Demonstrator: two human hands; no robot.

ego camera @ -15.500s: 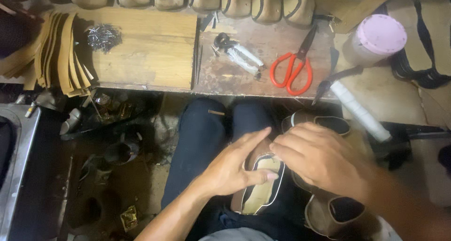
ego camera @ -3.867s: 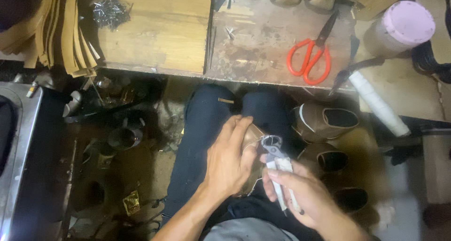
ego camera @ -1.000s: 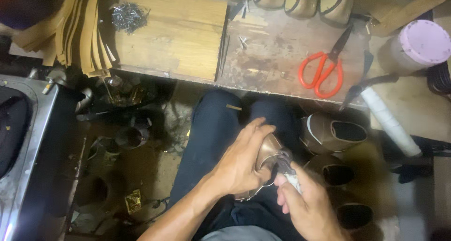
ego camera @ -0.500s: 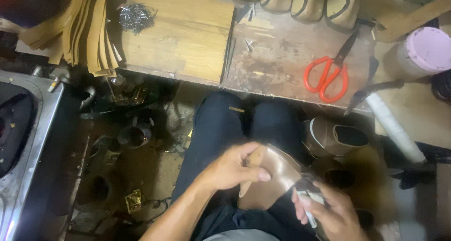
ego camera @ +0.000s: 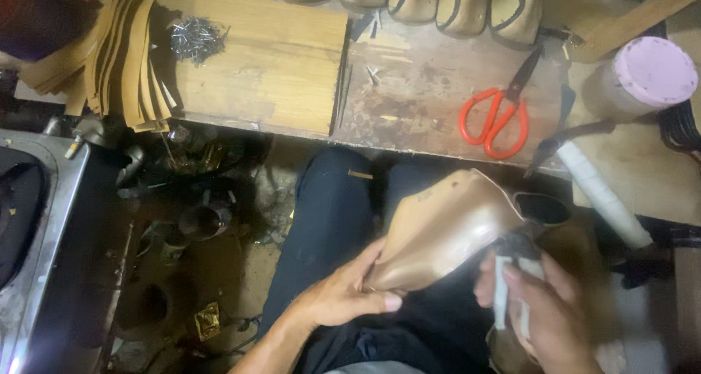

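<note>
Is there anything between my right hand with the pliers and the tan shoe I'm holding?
Nothing visible is in the way. The left hand grips the toe end of the tan shoe over the lap, and the right hand, holding the pliers, is right beside the shoe's heel end. The picture is blurred there.

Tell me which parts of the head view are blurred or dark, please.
Head view: the right hand and its pale-handled tool are smeared by motion blur; the left hand on the tan shoe is sharper; the floor lies in deep shadow; the workbench with red scissors is evenly lit.
</note>
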